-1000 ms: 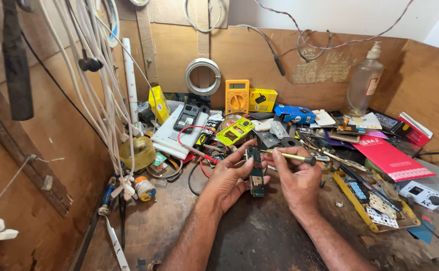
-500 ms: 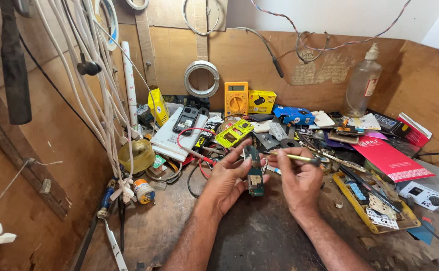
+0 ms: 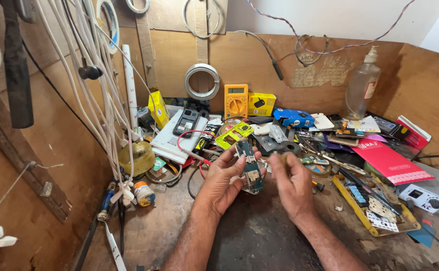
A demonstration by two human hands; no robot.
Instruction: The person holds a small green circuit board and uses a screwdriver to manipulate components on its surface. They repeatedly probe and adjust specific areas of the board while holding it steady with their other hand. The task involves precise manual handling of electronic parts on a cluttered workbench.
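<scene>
Holding a green circuit board (image 3: 250, 167) upright in your left hand (image 3: 225, 180), you keep the grip closed on it, thumb at its near edge and fingers behind. Your right hand (image 3: 293, 184) sits just beside the board, to its right, fingers curled in; it is blurred, so you cannot tell whether that grip holds anything. Behind the board lies a small yellow-green meter (image 3: 234, 135), and farther back an orange multimeter (image 3: 235, 100) leans on the wall. A red booklet (image 3: 389, 162) lies well to the right of the board, above a yellow tray (image 3: 351, 200) on the cluttered surface (image 3: 259, 236).
</scene>
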